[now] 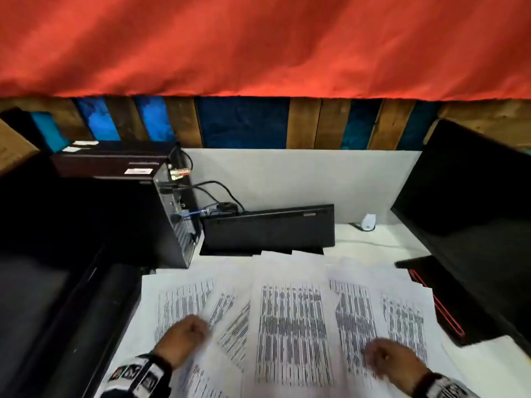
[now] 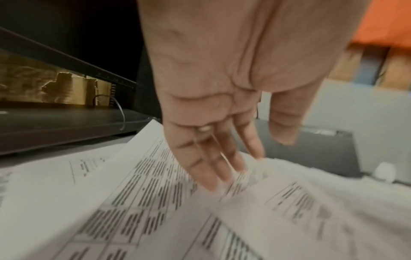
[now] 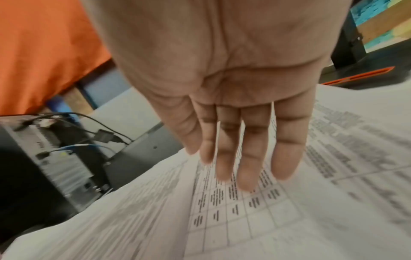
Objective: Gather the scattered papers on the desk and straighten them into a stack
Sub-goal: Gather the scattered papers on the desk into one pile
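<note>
Papers (image 1: 290, 326): thin white sheets, rectangular, printed with dense black rows and ruled table grids, fanned out loose and overlapping across the near part of the white desk (image 1: 382, 239), edges askew, no stack formed. Left hand (image 1: 181, 340) over the left sheets, palm down; from the left wrist view, fingers (image 2: 200, 168) straight and close together, tips at the paper surface where one sheet edge lifts, thumb held apart, nothing gripped. Right hand (image 1: 390, 363) over the right sheets, flat and relaxed; from the right wrist view, fingers (image 3: 246, 158) straight, slightly spread, just above or on the gridded page, contact not clear through blur. Hands well apart, one at each side of the spread. Patterned black-and-white cuffs at both wrists. Behind the papers, a flat black keyboard (image 1: 268, 228) propped on its long edge against the pale grey back panel (image 1: 301, 179). Left of that, a boxy black computer case (image 1: 178, 222) with a vented metal rear, black and blue cables (image 1: 218, 193) plugged in. Small white rounded object (image 1: 368, 222) by the panel at right. Dark glossy monitor (image 1: 471, 179) at right, with a black base edged in red (image 1: 442, 305) touching the rightmost sheets. Above, brown wooden planks with blue inlays (image 1: 244, 122), and a wide, softly creased orange-red cloth (image 1: 258, 44).
</note>
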The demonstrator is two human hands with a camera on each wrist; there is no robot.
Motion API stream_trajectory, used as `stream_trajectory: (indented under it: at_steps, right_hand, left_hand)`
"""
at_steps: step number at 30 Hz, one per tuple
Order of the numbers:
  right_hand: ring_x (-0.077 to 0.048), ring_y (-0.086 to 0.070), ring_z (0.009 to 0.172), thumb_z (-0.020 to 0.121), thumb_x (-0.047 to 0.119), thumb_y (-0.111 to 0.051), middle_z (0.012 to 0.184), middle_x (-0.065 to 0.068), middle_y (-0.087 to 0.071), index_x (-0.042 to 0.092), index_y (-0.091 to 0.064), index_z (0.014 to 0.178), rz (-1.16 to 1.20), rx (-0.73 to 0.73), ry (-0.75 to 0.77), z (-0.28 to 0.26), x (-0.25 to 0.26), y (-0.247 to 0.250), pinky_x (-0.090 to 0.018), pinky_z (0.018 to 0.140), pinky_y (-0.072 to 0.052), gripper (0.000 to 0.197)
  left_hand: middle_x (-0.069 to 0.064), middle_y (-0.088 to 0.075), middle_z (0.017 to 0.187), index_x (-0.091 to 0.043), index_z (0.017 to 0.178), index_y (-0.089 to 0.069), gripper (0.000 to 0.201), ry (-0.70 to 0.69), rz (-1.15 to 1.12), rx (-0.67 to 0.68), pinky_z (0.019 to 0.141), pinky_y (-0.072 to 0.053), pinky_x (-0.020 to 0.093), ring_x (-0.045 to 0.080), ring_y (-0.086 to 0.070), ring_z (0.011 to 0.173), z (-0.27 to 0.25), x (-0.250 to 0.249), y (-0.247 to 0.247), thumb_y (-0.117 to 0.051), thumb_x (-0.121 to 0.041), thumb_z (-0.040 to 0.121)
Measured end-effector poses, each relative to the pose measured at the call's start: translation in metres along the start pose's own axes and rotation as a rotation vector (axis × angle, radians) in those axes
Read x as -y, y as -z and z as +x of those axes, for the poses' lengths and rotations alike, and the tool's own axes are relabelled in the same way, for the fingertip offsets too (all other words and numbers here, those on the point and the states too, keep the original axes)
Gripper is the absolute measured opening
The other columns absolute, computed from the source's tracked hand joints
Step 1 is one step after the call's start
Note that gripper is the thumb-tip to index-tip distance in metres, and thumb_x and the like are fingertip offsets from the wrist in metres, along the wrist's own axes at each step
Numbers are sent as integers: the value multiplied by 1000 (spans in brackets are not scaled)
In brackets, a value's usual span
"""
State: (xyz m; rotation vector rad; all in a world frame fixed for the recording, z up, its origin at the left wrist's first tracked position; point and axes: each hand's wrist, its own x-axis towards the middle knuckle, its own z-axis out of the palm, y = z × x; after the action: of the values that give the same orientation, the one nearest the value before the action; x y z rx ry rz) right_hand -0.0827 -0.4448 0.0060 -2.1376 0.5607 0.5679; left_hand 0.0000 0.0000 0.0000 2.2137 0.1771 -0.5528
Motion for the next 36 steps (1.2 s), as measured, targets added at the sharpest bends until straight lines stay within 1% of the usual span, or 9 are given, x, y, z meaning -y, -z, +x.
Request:
stream_trajectory:
  at_steps: [5, 10, 14, 19, 21, 24, 30, 33, 36]
  right_hand:
    - [-28, -63, 70, 79, 22, -66, 88, -17, -66, 9, -57, 111, 146, -134, -196, 52, 11, -25, -48, 77, -58, 35]
    - [-31, -59, 109, 85, 31, -63, 128, -17, -56, 7, -41, 134, 96, -105, -210, 40, 60, -65, -36, 90, -48, 59]
    - [-28, -57, 103, 89, 23, -62, 126, -16, -57, 4, -42, 130, 97, -20, -106, 36, 76, -93, -30, 83, -45, 50]
    - [-23, -60, 83, 87, 10, -60, 102, -7, -63, 11, -43, 130, 214, -101, -110, 45, 71, -99, -28, 71, -49, 46]
    - [-15, -55, 71, 89, 9, -56, 94, -3, -60, 12, -44, 133, 174, -14, -48, 45, 73, -104, -25, 64, -47, 46]
    - [-21, -58, 87, 89, 12, -55, 104, -4, -61, 12, -55, 128, 64, 36, 48, 44, 78, -106, -33, 85, -52, 39]
    - [-37, -39, 126, 78, 33, -69, 136, -19, -40, 10, -40, 132, -170, -485, -400, 34, 51, -39, -47, 105, -36, 66]
    - [-41, -39, 127, 74, 49, -72, 140, -23, -34, 2, -31, 137, -202, -417, -535, 29, 36, -18, -45, 105, -37, 89]
    - [-38, -52, 119, 78, 29, -74, 136, -21, -45, 3, -32, 136, 115, -280, -368, 42, 32, -28, -40, 97, -45, 76]
  left_hand:
    - [6, -61, 90, -19, 84, -50, 26, 125, 211, -236, 78, -51, 35, 27, -59, 80, 23, -2, -17, -68, -38, 79]
    - [13, -60, 118, -4, 119, -46, 43, 223, 114, -60, 76, -52, 31, 28, -62, 98, 16, -19, -51, -64, -26, 87]
    - [13, -60, 123, -6, 124, -51, 44, 136, 308, 174, 89, -48, 31, 28, -60, 108, 6, -30, -78, -52, -37, 93]
    - [16, -48, 133, -10, 132, -44, 64, 222, 395, -219, 105, -34, 43, 35, -43, 125, 11, -26, -68, -55, -51, 85]
    - [19, -37, 142, -7, 141, -30, 85, 293, 285, -206, 107, -36, 46, 38, -39, 129, 14, -25, -69, -62, -56, 79]
    - [22, -31, 148, 1, 145, -19, 104, 342, 113, -115, 107, -40, 41, 38, -40, 132, 16, -28, -70, -75, -49, 74]
    - [22, -43, 139, -1, 132, -43, 103, 390, 342, -123, 102, -42, 48, 42, -40, 129, 21, -22, -71, -71, -69, 60]
    - [21, -32, 144, -1, 140, -31, 104, 339, 158, -148, 104, -41, 45, 40, -38, 131, 18, -27, -79, -81, -51, 64]
    - [21, -44, 137, 2, 133, -38, 94, 283, 66, -112, 101, -46, 45, 37, -49, 122, 18, -33, -87, -87, -32, 60]
